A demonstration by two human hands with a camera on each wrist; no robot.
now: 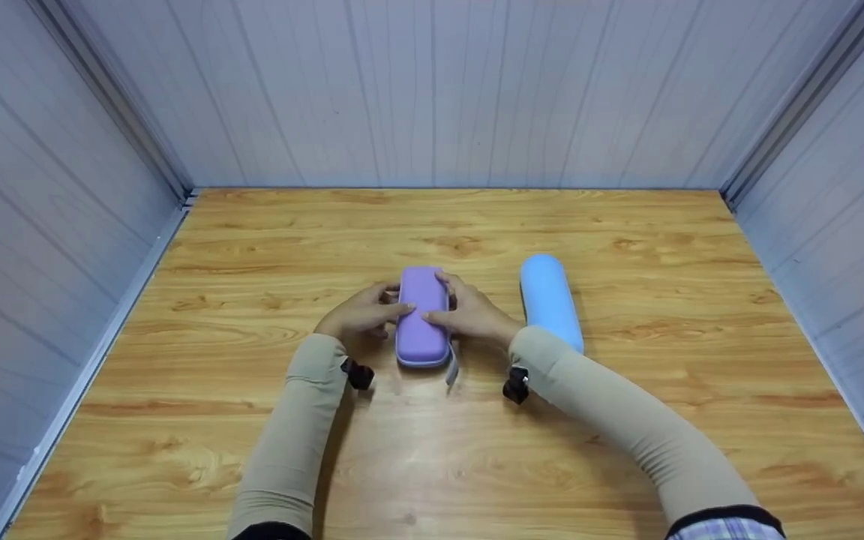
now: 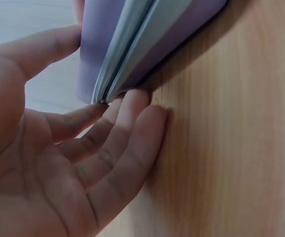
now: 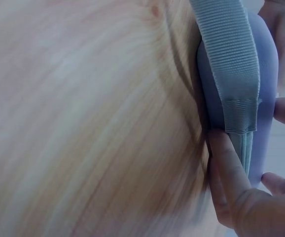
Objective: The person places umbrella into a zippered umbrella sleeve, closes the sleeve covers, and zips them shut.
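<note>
A purple zip case (image 1: pixel 422 330) with rounded corners lies lengthwise on the wooden table, between two hands. The left hand (image 1: pixel 363 311) grips its left side, thumb on the lid and the other fingers low along the edge. From the right, the right hand (image 1: pixel 477 311) holds it with the thumb on top and the forefinger near the far corner. In the left wrist view the grey zip band (image 2: pixel 125 49) runs round the side, closed. A grey strap (image 3: pixel 231 69) hangs off the case's right side, close to the right fingertips.
A light blue case (image 1: pixel 550 300), longer and rounded, lies to the right, its near end just behind the right sleeve (image 1: pixel 597 397). Pale panel walls (image 1: pixel 432 90) enclose the wooden table (image 1: pixel 417 465) at the back and both sides. Small black cameras (image 1: pixel 358 373) are strapped to the wrists.
</note>
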